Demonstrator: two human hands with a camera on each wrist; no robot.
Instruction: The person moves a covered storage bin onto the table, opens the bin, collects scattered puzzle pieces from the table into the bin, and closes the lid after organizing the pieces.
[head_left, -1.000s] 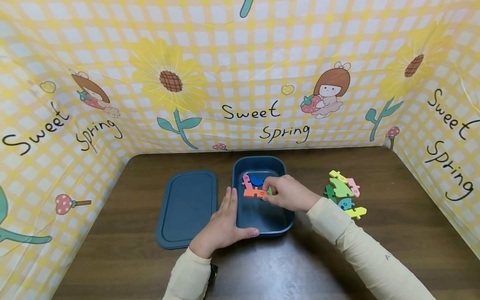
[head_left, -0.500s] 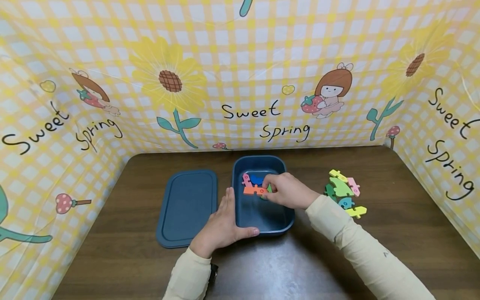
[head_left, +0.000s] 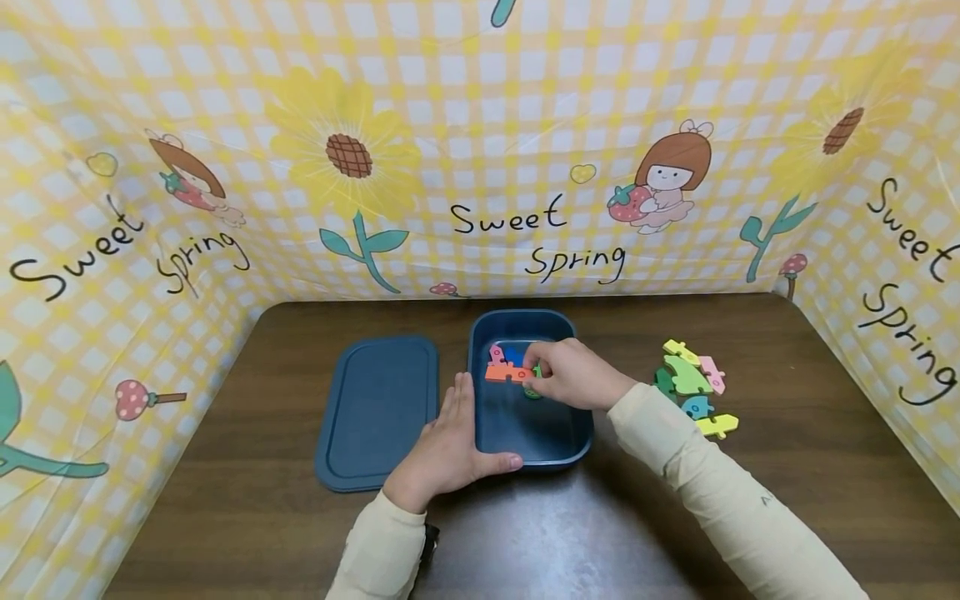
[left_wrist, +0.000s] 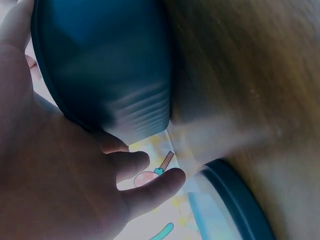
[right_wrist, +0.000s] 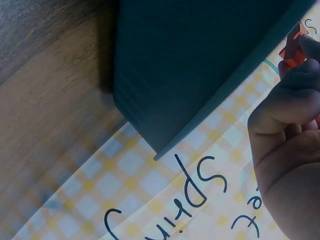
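Observation:
My right hand pinches an orange puzzle piece by its right end, over the inside of a dark blue box. In the right wrist view the orange piece shows at the fingertips, above the rim. Beneath it, in the box, lie a pink piece, a blue piece and a green piece, partly covered by the hand and the orange piece. My left hand rests against the box's left wall and near corner, fingers straight and thumb along the front rim.
The box's flat lid lies on the brown table to the left. Right of the box is a cluster of several puzzle pieces, among them a light green one and a yellow one. Patterned cloth walls the table in.
The orange piece and right hand have shifted slightly up and away, covering more of the pink and blue pieces; more of the green piece shows. My left hand keeps its place on the box.

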